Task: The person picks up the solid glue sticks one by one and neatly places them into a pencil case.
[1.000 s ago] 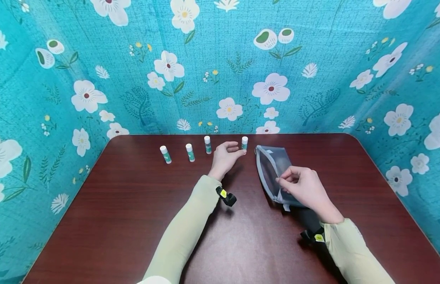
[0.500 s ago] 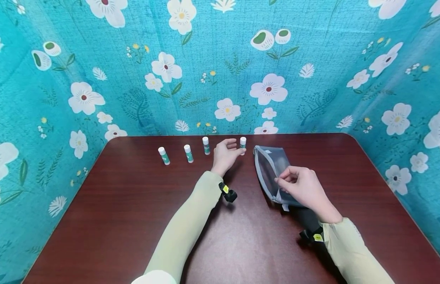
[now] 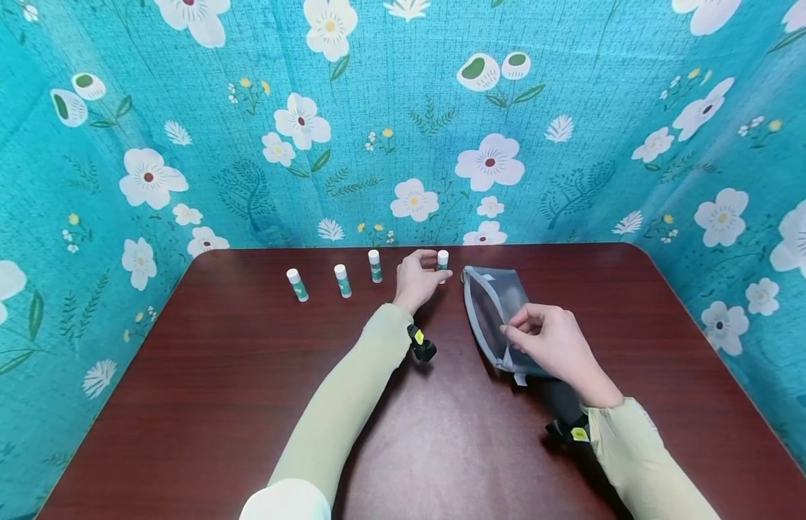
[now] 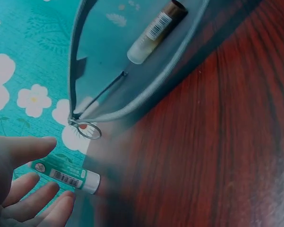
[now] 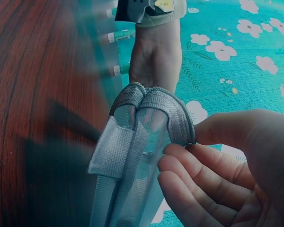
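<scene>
My left hand (image 3: 417, 280) is around a green-and-white glue stick (image 3: 443, 256) standing near the table's back edge. In the left wrist view, the thumb and loosely bent fingers lie on either side of this glue stick (image 4: 66, 177), with gaps showing between. My right hand (image 3: 547, 339) pinches the rim of a grey see-through zip pouch (image 3: 510, 285), whose mouth gapes open. The right wrist view shows thumb and index finger on the pouch's zip edge (image 5: 180, 120). Inside the pouch lies a small tube (image 4: 156, 30) with a barcode label.
Left of the left hand stand several more glue sticks, including a near one (image 3: 375, 266), a middle one (image 3: 342, 281) and a far-left one (image 3: 297, 285). The dark red wooden table (image 3: 247, 390) backs onto a blue flowered cloth (image 3: 364, 94).
My left hand has moved slightly in toward the glue stick, its thumb now crossing in front of it. The right hand keeps its pinch on the pouch. The head view shifts slightly.
</scene>
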